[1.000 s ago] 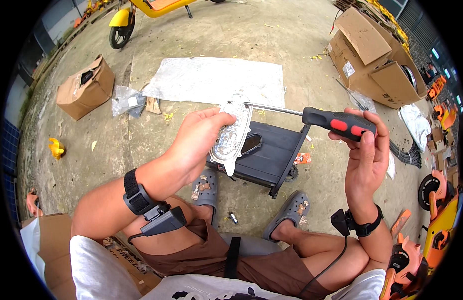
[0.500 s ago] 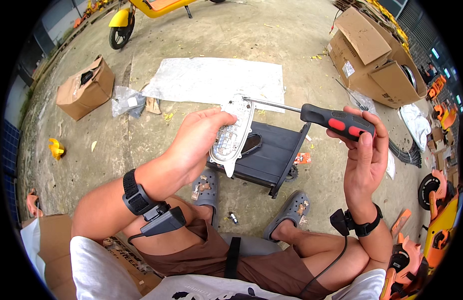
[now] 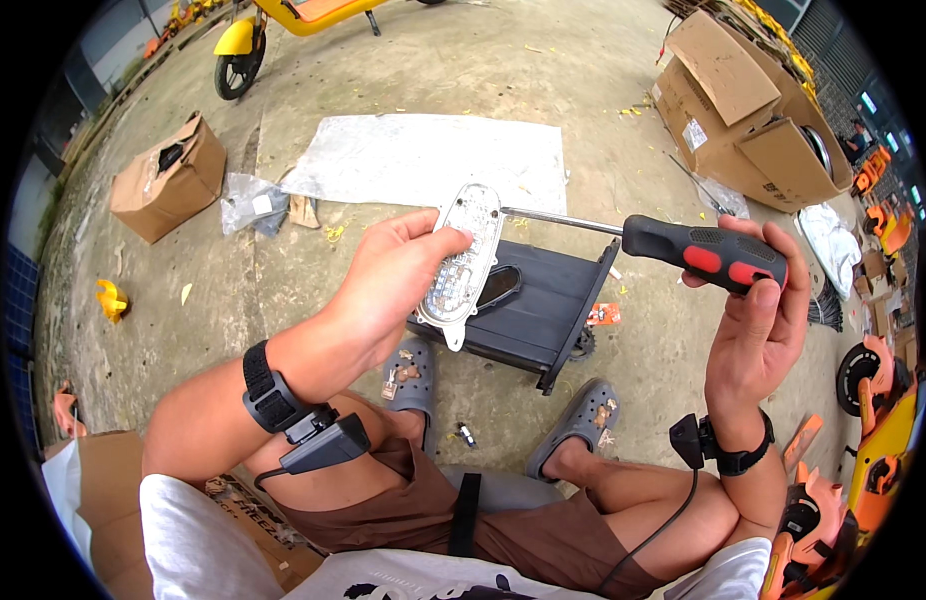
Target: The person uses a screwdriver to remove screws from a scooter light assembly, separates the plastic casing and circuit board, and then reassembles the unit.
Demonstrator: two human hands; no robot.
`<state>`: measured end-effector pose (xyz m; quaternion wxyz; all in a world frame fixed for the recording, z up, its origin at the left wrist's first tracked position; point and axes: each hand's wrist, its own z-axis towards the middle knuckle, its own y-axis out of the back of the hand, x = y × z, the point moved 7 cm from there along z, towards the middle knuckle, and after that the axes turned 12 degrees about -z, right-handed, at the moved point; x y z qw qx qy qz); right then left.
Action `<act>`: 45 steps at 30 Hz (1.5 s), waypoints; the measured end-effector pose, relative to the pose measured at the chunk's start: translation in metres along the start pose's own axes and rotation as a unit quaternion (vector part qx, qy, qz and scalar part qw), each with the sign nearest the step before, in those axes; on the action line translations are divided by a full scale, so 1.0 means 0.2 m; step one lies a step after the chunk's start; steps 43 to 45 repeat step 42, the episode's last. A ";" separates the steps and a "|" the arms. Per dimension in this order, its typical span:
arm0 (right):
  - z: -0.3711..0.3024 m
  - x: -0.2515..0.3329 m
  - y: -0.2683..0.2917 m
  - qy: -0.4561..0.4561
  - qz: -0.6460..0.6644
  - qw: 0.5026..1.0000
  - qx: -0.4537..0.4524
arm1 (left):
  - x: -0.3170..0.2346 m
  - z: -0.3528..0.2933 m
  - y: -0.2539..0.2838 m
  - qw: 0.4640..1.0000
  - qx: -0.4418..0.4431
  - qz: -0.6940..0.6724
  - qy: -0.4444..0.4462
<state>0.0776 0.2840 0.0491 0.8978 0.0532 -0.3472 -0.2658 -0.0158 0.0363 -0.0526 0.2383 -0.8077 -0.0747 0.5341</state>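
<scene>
My left hand (image 3: 398,275) grips a long oval light housing (image 3: 458,285), clear on its face, with small electronic parts showing inside and small lugs along the rim. The thumb presses on its face. In my right hand (image 3: 753,320) is a screwdriver (image 3: 703,252) with a black and red handle, held by the fingers and thumb. Its shaft points left, and the tip lies at the upper right rim of the housing; whether it touches cannot be made out. Below the housing, a dark oval piece (image 3: 500,287) rests on a black stool-like platform (image 3: 553,300).
A white sheet (image 3: 423,150) lies on the concrete beyond the platform. Cardboard boxes stand at left (image 3: 168,180) and right (image 3: 728,110). A yellow scooter (image 3: 313,12) is at the top. Orange and yellow vehicle parts (image 3: 818,520) line the right side. A small orange packet (image 3: 603,314) lies beside the platform.
The screwdriver and my right hand have shifted right, drawing the tip from over the housing's upper end to its right rim. My left hand keeps its hold, the housing turned slightly.
</scene>
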 end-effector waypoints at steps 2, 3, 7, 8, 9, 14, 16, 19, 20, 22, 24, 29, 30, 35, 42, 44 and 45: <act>0.00 0.01 0.00 0.003 0.001 1.000 0.003 | 0.00 0.00 0.00 1.000 -0.002 0.004 0.000; 0.00 0.01 -0.01 0.000 0.003 1.000 0.015 | 0.00 0.00 0.00 1.000 -0.004 0.006 0.000; -0.01 0.00 -0.01 -0.010 0.009 0.999 0.036 | 0.00 0.00 0.00 1.000 -0.003 0.006 0.001; -0.01 -0.01 -0.01 -0.012 0.010 0.999 0.035 | 0.00 0.00 0.00 1.000 0.000 0.007 0.000; -0.02 -0.01 -0.01 -0.010 0.007 0.999 0.036 | 0.00 0.00 0.00 1.000 0.003 0.007 0.000; -0.02 -0.01 -0.02 -0.003 0.017 0.999 0.050 | 0.00 0.00 0.00 1.000 0.003 0.008 -0.002; -0.02 -0.01 -0.02 -0.009 0.015 0.999 0.051 | 0.00 0.00 0.00 1.000 0.000 0.009 0.000; -0.02 -0.01 -0.03 -0.011 0.012 0.999 0.050 | -0.01 0.00 0.00 1.000 -0.014 -0.001 -0.016; -0.02 -0.01 -0.03 -0.010 0.012 0.999 0.050 | -0.01 0.00 0.00 1.000 -0.009 0.001 -0.012; -0.02 -0.01 -0.03 -0.005 0.018 0.999 0.051 | 0.00 0.00 0.00 1.000 -0.001 0.005 -0.002; -0.02 -0.01 -0.02 -0.003 0.016 0.999 0.052 | 0.00 0.00 0.01 1.000 0.003 0.001 -0.001; -0.02 -0.02 -0.03 -0.005 0.016 0.998 0.053 | 0.00 0.00 0.00 1.000 0.005 -0.004 0.004; -0.02 -0.02 -0.03 -0.007 0.015 0.999 0.051 | 0.00 0.00 0.00 1.000 0.003 -0.005 0.006; -0.02 -0.01 -0.03 -0.010 0.022 1.000 0.015 | 0.00 0.00 0.00 1.000 -0.002 -0.006 0.008; -0.02 -0.03 -0.04 -0.024 0.031 0.999 0.017 | 0.01 0.00 0.01 1.000 0.008 -0.008 0.011; -0.02 -0.03 -0.04 -0.024 0.031 0.999 0.017 | 0.01 0.00 0.01 1.000 0.008 -0.008 0.011; -0.02 -0.03 -0.04 -0.024 0.031 0.999 0.017 | 0.01 0.00 0.01 1.000 0.008 -0.008 0.011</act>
